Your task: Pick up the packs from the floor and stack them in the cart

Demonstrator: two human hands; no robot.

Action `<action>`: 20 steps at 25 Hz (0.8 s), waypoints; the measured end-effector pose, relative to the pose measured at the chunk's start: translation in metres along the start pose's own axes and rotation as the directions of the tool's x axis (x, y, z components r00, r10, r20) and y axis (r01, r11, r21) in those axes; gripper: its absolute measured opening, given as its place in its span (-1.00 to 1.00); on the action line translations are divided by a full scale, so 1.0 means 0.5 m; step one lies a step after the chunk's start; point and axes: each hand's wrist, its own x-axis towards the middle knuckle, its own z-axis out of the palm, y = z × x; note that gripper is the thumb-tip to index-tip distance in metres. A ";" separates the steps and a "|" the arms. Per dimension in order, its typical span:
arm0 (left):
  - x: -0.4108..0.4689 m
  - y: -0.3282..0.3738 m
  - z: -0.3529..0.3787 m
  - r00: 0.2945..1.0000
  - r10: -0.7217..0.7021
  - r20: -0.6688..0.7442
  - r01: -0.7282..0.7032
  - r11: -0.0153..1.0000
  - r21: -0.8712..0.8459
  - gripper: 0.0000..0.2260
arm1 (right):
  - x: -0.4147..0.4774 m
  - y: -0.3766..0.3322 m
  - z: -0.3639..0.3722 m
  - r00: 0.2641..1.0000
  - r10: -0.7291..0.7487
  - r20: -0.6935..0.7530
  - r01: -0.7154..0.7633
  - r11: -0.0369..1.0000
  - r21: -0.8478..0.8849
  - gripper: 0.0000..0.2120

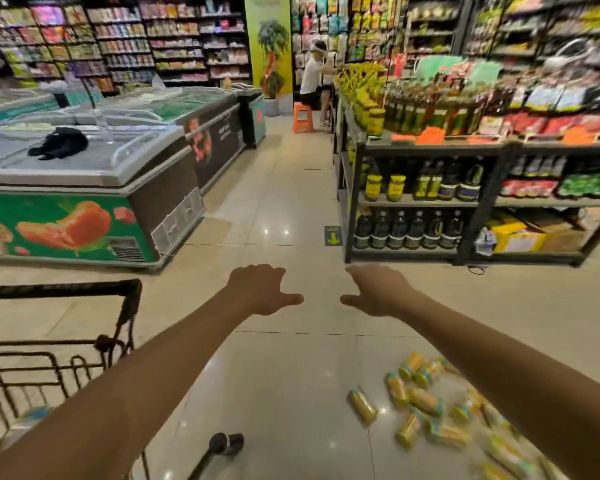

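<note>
A person's bare arms are being held out straight over the tiled floor (284, 209) of a supermarket aisle. The left hand (264, 289) and the right hand (378, 291) are hovering side by side and apart. Their backs are up, thumbs pointing toward each other, fingers relaxed and dipping away from the camera. Neither is holding anything.

The yellow packs (426, 400) are lying in a loose heap on the floor at lower right, partly under the right forearm, with one lying a little apart to the left. The black wire cart (59, 291) is standing at lower left beside the left forearm, well apart from the heap.

Chest freezers (84, 161) are lining the left side, a dark bundle (59, 143) lying on one lid. Shelves (430, 148) of bottles and jars are standing on the right. At the far end another person (312, 74) is facing the shelves beside an orange stool (302, 117).
</note>
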 end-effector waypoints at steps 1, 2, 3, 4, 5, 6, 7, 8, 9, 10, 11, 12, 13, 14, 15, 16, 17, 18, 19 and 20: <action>0.033 0.040 0.010 1.000 0.022 0.011 -0.022 1.000 -0.003 -0.30 | 0.004 0.053 0.016 0.999 0.040 0.019 -0.040 0.999 0.012 -0.42; 0.068 0.079 0.023 0.999 0.037 0.016 -0.037 0.999 -0.003 -0.31 | 0.009 0.106 0.032 0.996 0.082 0.035 -0.083 0.996 0.031 -0.42; 0.104 0.117 0.039 0.999 0.047 0.020 -0.047 0.999 -0.002 -0.31 | 0.014 0.159 0.052 0.990 0.124 0.059 -0.128 0.990 0.056 -0.43; 0.134 0.151 0.058 0.998 0.052 0.028 -0.052 0.999 -0.003 -0.31 | 0.016 0.205 0.073 0.983 0.162 0.087 -0.169 0.982 0.083 -0.43; 0.157 0.183 0.081 0.998 0.056 0.032 -0.055 0.998 -0.005 -0.32 | 0.018 0.244 0.094 0.974 0.197 0.116 -0.209 0.972 0.108 -0.43; 0.183 0.221 0.112 0.998 0.060 0.034 -0.060 0.998 0.003 -0.33 | 0.022 0.290 0.120 0.961 0.234 0.146 -0.253 0.959 0.130 -0.43; 0.213 0.258 0.145 0.997 0.068 0.038 -0.069 0.997 0.026 -0.34 | 0.030 0.333 0.149 0.947 0.270 0.173 -0.296 0.944 0.147 -0.44; 0.245 0.291 0.179 0.995 0.078 0.059 -0.081 0.996 0.046 -0.35 | 0.041 0.373 0.179 0.930 0.305 0.205 -0.340 0.927 0.161 -0.45; 0.279 0.321 0.213 0.992 0.081 0.093 -0.086 0.995 0.050 -0.35 | 0.054 0.407 0.214 0.910 0.335 0.245 -0.380 0.910 0.168 -0.46; 0.317 0.348 0.250 0.990 0.076 0.119 -0.082 0.996 0.047 -0.34 | 0.071 0.438 0.251 0.890 0.360 0.281 -0.416 0.893 0.174 -0.46; 0.362 0.371 0.288 0.988 0.071 0.134 -0.077 0.996 0.043 -0.34 | 0.094 0.467 0.292 0.871 0.380 0.313 -0.446 0.878 0.174 -0.46; 0.404 0.388 0.321 0.988 0.065 0.139 -0.070 0.997 0.033 -0.33 | 0.115 0.490 0.328 0.854 0.397 0.337 -0.471 0.865 0.174 -0.45; 0.446 0.401 0.353 0.988 0.059 0.140 -0.062 0.998 0.018 -0.31 | 0.139 0.512 0.365 0.836 0.415 0.359 -0.496 0.851 0.172 -0.44; 0.497 0.416 0.395 0.988 0.052 0.147 -0.052 0.999 -0.002 -0.30 | 0.173 0.537 0.410 0.819 0.431 0.379 -0.518 0.839 0.165 -0.43; 0.547 0.428 0.443 0.989 0.039 0.145 -0.035 0.999 -0.030 -0.29 | 0.210 0.561 0.458 0.803 0.443 0.398 -0.535 0.830 0.157 -0.44; 0.596 0.437 0.494 0.989 0.024 0.146 -0.017 0.998 -0.055 -0.27 | 0.248 0.582 0.508 0.788 0.450 0.419 -0.549 0.823 0.148 -0.45; 0.642 0.446 0.547 0.987 0.000 0.162 0.012 0.997 -0.073 -0.26 | 0.285 0.602 0.560 0.774 0.450 0.446 -0.554 0.822 0.133 -0.46; 0.685 0.453 0.602 0.981 -0.027 0.193 0.047 0.994 -0.098 -0.24 | 0.321 0.620 0.615 0.761 0.446 0.471 -0.557 0.822 0.121 -0.46; 0.726 0.459 0.660 0.973 -0.054 0.223 0.086 0.987 -0.135 -0.23 | 0.355 0.638 0.670 0.751 0.446 0.487 -0.561 0.820 0.113 -0.45; 0.759 0.465 0.721 0.964 -0.088 0.252 0.135 0.976 -0.174 -0.22 | 0.383 0.653 0.724 0.743 0.446 0.498 -0.564 0.819 0.108 -0.43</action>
